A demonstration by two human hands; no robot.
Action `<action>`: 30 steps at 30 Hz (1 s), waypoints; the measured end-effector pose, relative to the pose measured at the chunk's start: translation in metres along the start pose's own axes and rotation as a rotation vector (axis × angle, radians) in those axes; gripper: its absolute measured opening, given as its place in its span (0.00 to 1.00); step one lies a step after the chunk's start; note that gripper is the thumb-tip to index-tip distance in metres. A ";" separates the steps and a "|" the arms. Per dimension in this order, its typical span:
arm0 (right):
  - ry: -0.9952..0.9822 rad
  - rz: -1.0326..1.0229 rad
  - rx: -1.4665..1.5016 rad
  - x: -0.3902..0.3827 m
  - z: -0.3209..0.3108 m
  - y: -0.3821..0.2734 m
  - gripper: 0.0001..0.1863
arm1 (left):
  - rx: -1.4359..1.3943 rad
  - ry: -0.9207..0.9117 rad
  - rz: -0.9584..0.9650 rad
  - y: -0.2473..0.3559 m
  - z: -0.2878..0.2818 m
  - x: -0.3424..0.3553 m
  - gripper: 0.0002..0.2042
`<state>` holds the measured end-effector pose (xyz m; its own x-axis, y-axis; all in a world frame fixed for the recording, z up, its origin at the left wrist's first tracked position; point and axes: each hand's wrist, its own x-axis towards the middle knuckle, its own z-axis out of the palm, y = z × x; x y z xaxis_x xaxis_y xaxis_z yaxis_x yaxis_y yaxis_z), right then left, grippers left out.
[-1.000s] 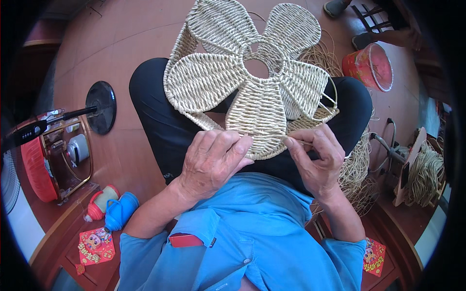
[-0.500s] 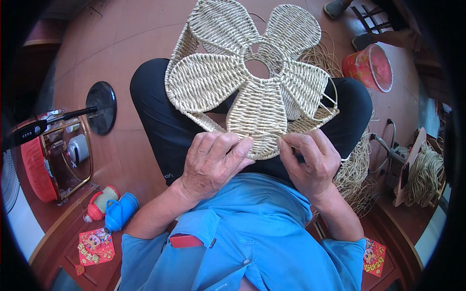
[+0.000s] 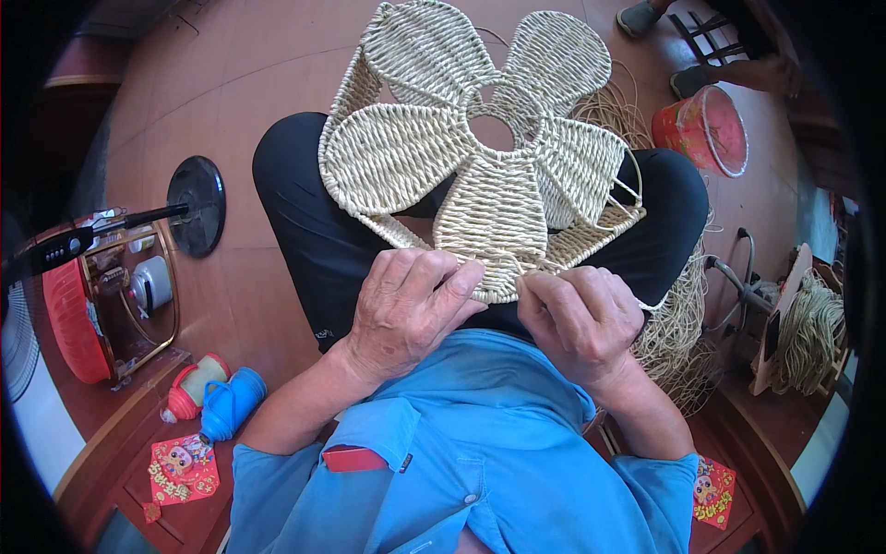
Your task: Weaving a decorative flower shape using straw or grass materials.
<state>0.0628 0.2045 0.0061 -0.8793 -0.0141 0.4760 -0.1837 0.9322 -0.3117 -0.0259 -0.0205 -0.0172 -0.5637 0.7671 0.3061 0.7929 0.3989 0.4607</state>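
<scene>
A pale woven flower-shaped basketwork piece (image 3: 397, 157) rests across my lap, with broad petals around a round hole and woven sides beneath. My left hand (image 3: 411, 300) is closed on the left edge of the near petal (image 3: 494, 212), thumb and forefinger pinched at its tip. At that petal's right edge my right hand (image 3: 583, 319) is closed too, fingertips pressed together on the rim; whether a loose strand lies between them is hidden. A thin cord loop (image 3: 632, 180) sticks out at the right-hand petal.
Loose cord (image 3: 678, 342) is heaped on the floor at my right, near a cord bundle (image 3: 808, 323) on a wooden frame. A red bucket (image 3: 701, 129) stands beyond my right knee, near another person's feet (image 3: 688, 81). At left are a black round base (image 3: 196, 208) and a blue bottle (image 3: 233, 403).
My right hand has shifted slightly left and down along the petal's rim, closer to my left hand. The left hand and the woven piece have barely moved.
</scene>
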 end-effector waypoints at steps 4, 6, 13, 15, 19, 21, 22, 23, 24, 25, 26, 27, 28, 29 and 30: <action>-0.002 0.059 0.100 0.000 0.001 0.000 0.12 | -0.009 0.005 -0.007 0.000 0.000 0.001 0.31; -0.011 0.065 0.094 -0.001 -0.005 0.001 0.12 | -0.022 0.010 -0.008 0.000 0.001 0.001 0.30; -0.102 0.031 0.057 -0.002 -0.009 0.003 0.14 | -0.015 0.003 -0.015 0.000 -0.001 0.001 0.30; -0.096 0.045 0.083 -0.001 -0.004 0.003 0.13 | -0.017 0.007 -0.022 0.001 -0.001 0.001 0.30; -0.132 0.223 0.258 -0.001 0.006 0.000 0.10 | -0.067 0.004 -0.027 -0.003 -0.007 0.003 0.29; -0.139 0.308 0.307 0.001 0.009 -0.001 0.08 | -0.345 0.087 -0.297 -0.004 -0.017 0.007 0.23; -0.148 0.394 0.359 0.000 0.010 -0.002 0.07 | -0.459 -0.009 -0.526 -0.002 -0.033 0.015 0.20; -0.148 0.392 0.360 0.001 0.010 -0.003 0.07 | -0.628 -0.065 -0.678 -0.005 -0.038 0.018 0.23; -0.151 0.433 0.381 0.001 0.011 -0.003 0.07 | -0.797 -0.123 -0.828 -0.009 -0.041 0.022 0.25; -0.159 0.470 0.405 0.002 0.012 -0.003 0.06 | -0.797 -0.115 -0.833 -0.012 -0.046 0.027 0.25; -0.163 0.464 0.407 0.003 0.013 -0.003 0.06 | -0.939 -0.219 -0.890 -0.013 -0.050 0.032 0.27; -0.161 0.462 0.413 0.002 0.014 -0.003 0.06 | -1.081 -0.325 -0.943 -0.016 -0.053 0.036 0.30; -0.158 0.460 0.418 0.002 0.014 -0.003 0.06 | -1.083 -0.316 -0.945 -0.018 -0.053 0.040 0.30; -0.163 0.453 0.420 0.001 0.015 -0.003 0.06 | -1.195 -0.378 -0.944 -0.021 -0.052 0.043 0.30; -0.163 0.457 0.427 0.001 0.015 -0.004 0.06 | -1.308 -0.440 -0.940 -0.025 -0.050 0.048 0.30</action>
<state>0.0561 0.1951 -0.0050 -0.9597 0.2638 0.0972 0.0957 0.6315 -0.7694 -0.0840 -0.0189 0.0273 -0.4161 0.6835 -0.5998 -0.6045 0.2848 0.7440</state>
